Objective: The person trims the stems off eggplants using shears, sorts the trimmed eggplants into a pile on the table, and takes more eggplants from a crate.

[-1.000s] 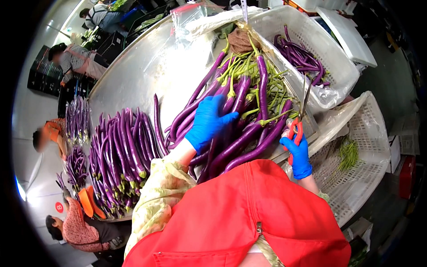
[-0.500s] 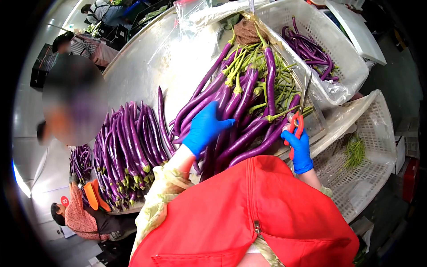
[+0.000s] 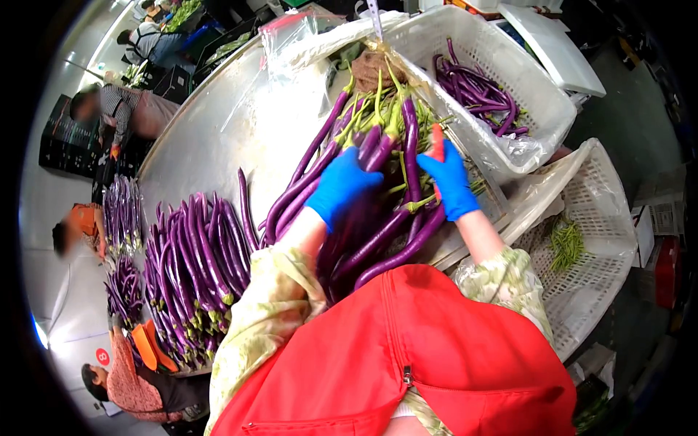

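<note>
My left hand, in a blue glove, is closed around a long purple eggplant in the pile in front of me. The eggplants below that hand are smeared by motion. My right hand, also gloved in blue, grips scissors by their red handles, to the right of the pile's green stems. The blades cannot be made out. Another eggplant lies lengthwise between my hands, its stem pointing away from me.
Sorted eggplants lie in rows on the metal table at left. A white crate holds more eggplants; a lower crate holds cut stems. A brown cloth lies behind the pile. Co-workers stand along the left.
My right hand with the scissors has moved left and away from me, toward the stems. My left hand has shifted up the pile and closed on an eggplant. The camera view has turned slightly.
</note>
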`<state>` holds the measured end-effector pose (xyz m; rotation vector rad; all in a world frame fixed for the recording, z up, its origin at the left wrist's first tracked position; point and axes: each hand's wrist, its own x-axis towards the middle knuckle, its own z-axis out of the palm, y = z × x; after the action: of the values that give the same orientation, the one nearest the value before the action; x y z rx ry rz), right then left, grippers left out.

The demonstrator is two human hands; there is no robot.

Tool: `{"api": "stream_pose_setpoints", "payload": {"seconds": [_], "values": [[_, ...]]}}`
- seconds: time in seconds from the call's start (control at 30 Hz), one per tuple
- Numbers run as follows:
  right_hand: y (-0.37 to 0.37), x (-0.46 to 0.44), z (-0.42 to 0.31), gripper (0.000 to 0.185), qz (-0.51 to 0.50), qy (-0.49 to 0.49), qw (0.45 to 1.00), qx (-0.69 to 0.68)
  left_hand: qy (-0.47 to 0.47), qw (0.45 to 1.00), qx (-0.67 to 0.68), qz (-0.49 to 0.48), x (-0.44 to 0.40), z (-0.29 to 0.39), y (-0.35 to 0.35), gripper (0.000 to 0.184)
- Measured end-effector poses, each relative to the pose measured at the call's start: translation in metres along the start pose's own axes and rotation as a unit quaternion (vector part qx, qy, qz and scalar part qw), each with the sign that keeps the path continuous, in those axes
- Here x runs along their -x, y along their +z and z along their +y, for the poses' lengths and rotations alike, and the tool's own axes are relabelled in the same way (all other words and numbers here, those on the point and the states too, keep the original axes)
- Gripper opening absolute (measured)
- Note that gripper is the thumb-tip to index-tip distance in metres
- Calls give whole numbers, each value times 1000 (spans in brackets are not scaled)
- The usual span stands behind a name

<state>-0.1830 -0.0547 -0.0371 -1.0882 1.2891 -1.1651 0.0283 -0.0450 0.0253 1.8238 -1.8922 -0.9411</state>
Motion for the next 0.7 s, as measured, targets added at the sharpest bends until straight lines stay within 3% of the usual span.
{"api": "stream_pose_setpoints", "payload": {"seconds": [0.1, 0.2, 0.27, 0.37, 0.47, 0.57, 0.7], "values": [[24, -7, 7, 43, 15, 4, 999, 31, -30, 996, -87, 21, 7, 26, 5, 58], [28, -14, 13, 43, 14, 11, 998, -55, -20, 994, -103, 35, 2, 17, 10, 57], [22, -8, -1, 39, 9, -27, 990, -135, -47, 981, 183, -39, -2, -5, -1, 49], [13, 2, -47, 41, 31, -134, 977, -163, -22, 924, 382, -7, 25, 7, -44, 47], [15, 35, -129, 54, 21, -208, 953, -221, 45, 900, 430, 53, 36, -8, -76, 49], [28, 56, -161, 63, -71, -72, 974, -200, 102, 865, 477, 122, 49, 9, -99, 52], [87, 77, -141, 69, -182, -96, 950, -234, 157, 821, 536, 114, 60, 34, -105, 57]]}}
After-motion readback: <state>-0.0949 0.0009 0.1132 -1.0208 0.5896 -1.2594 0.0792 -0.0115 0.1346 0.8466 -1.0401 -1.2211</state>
